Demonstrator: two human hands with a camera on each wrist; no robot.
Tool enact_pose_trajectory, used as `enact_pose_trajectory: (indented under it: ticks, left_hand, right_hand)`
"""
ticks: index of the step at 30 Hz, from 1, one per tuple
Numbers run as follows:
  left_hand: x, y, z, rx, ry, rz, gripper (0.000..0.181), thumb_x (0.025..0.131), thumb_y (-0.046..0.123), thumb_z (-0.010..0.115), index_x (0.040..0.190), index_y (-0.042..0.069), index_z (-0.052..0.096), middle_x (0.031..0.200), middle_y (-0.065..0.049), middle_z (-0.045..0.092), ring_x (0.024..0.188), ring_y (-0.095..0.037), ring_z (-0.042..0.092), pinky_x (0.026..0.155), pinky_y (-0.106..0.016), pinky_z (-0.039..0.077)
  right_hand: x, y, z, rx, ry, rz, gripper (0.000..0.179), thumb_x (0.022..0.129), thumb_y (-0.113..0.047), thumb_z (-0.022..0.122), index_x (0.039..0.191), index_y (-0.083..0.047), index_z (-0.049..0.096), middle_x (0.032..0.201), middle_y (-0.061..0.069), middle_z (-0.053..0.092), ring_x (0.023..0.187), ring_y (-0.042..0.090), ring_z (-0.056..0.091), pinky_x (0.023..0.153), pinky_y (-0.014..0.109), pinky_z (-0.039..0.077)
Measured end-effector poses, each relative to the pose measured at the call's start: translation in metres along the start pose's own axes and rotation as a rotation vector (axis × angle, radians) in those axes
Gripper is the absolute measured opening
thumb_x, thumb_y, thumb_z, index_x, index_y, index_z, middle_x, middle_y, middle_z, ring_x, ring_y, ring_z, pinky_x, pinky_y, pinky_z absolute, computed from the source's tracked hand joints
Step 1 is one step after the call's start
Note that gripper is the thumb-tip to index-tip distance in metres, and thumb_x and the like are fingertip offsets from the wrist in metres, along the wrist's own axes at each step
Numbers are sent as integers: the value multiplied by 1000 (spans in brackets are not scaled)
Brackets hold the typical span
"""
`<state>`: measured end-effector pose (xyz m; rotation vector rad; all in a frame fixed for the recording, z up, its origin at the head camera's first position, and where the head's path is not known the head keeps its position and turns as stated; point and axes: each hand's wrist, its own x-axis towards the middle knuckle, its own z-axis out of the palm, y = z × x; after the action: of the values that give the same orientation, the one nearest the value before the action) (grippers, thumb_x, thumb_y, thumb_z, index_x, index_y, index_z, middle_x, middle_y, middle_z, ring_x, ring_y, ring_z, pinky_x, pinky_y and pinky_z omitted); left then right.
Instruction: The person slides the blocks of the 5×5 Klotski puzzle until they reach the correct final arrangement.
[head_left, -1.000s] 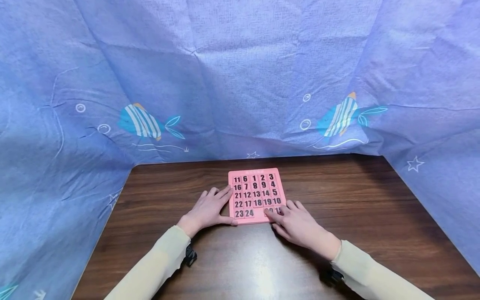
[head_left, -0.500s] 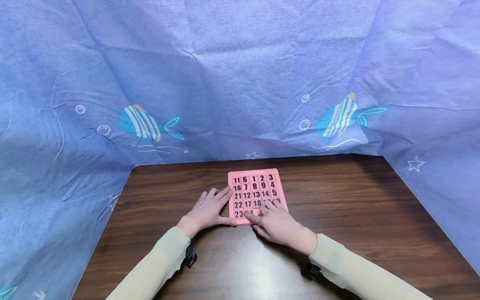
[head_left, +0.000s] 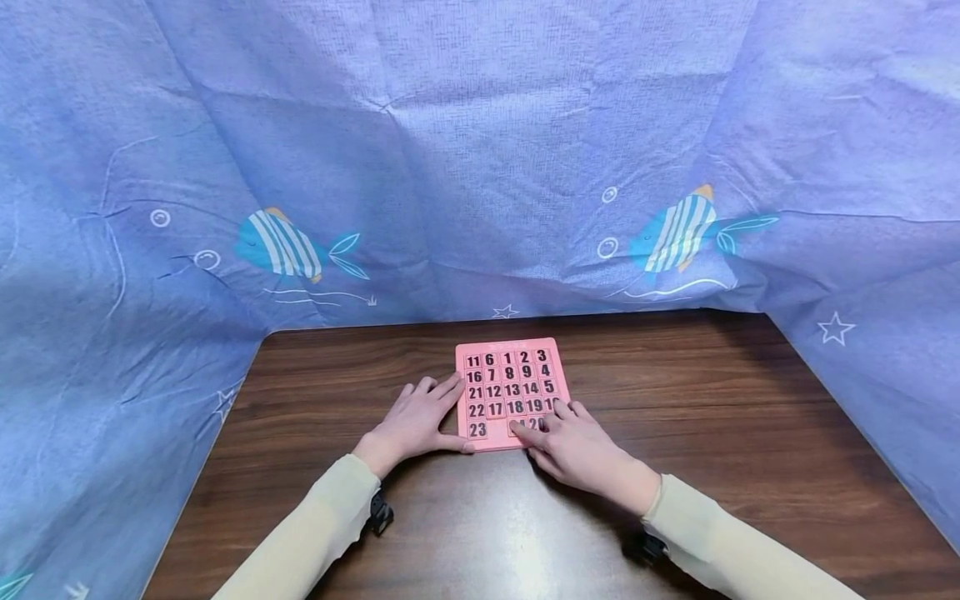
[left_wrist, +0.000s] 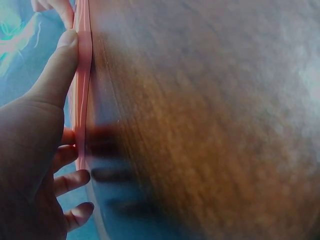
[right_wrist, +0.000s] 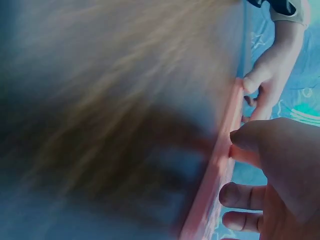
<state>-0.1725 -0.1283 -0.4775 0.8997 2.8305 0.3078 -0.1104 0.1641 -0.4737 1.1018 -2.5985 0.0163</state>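
Note:
A pink number slide puzzle (head_left: 512,343) lies flat on the table, with black numbers on its square tiles. My left hand (head_left: 412,421) rests at its left side, fingertips at the left edge and thumb at the near left corner. In the left wrist view that thumb (left_wrist: 64,55) lies against the pink side of the frame. My right hand (head_left: 585,450) reaches over the near right corner, its index fingertip on the 24 tile, which it partly covers. A gap shows between the 23 tile (head_left: 477,430) and the 24 tile. The bottom right tile is hidden under the right hand.
The dark wood-grain table (head_left: 360,358) reflects a bright light near its front. Behind it and along both sides hangs a blue cloth (head_left: 480,167) printed with fish, bubbles and stars.
My right hand moved left onto the 24 tile, then back right with it. The gap that was right of 24 is now between 23 and 24. The left hand stayed still.

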Motion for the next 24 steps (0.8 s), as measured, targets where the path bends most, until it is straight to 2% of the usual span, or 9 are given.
enact_pose_trajectory:
  ticks: [4,8,14,20,24]
  left_hand:
    - [-1,-1,1,12,16,13,111,79,76,72,163,12,38,169,-8,33,134,-33,45,110,-61,36]
    - [-2,-1,1,15,28,20,110,79,76,72,162,11,40,168,-9,36,135,-34,45,109,-60,37]
    - [-2,0,2,17,35,19,112,78,79,71,162,11,40,167,-9,36,135,-34,45,108,-61,37]
    - [-1,0,2,18,25,12,112,79,79,70,162,12,38,168,-8,34,136,-33,44,110,-61,36]
    - [0,1,1,22,30,25,109,80,76,72,162,11,39,168,-9,35,134,-34,46,108,-61,37]
  right_hand:
    - [13,-8,-1,19,-6,-49,38,93,-37,72,129,-24,73,86,-1,65,88,25,57,83,44,45]
    - [28,-18,2,26,-42,-96,44,96,-40,68,138,-26,68,88,-1,65,92,25,58,88,46,46]
    - [43,-29,7,24,-90,-94,46,98,-42,67,142,-29,66,93,1,68,97,25,59,92,46,48]
    - [39,-27,3,20,-110,-64,44,97,-40,68,140,-29,67,93,2,69,95,25,59,90,46,48]
    - [28,-17,0,13,-51,-51,40,95,-36,71,135,-28,72,88,1,68,90,26,59,88,47,49]
